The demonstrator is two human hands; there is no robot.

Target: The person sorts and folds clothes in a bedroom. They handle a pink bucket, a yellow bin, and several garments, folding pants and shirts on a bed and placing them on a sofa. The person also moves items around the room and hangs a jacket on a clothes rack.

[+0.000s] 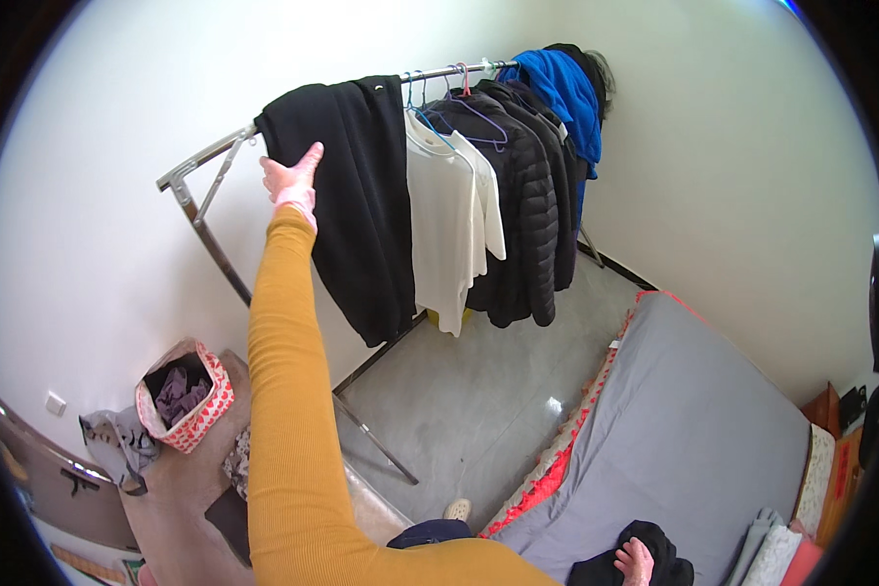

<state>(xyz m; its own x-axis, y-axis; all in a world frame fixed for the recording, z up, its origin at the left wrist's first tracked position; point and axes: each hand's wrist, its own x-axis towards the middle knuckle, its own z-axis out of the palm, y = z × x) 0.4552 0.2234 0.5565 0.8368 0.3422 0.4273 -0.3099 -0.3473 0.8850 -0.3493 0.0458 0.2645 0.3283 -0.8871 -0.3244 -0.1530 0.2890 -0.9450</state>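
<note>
My left hand is raised at the left end of a metal clothes rack, its thumb and fingers spread against a black garment draped over the bar. Right of that garment hang white shirts on hangers, then a black puffer jacket, other dark jackets and a blue cloth over the bar. Low at the right, my right hand is on a bunched black cloth above the bed's edge; its fingers are curled on the fabric.
A bed with a grey sheet and red-trimmed edge lies at right, folded textiles at its corner. At left, a heart-patterned fabric basket holding clothes stands on a sofa-like surface, beside a grey bag. The rack's foot reaches across the floor.
</note>
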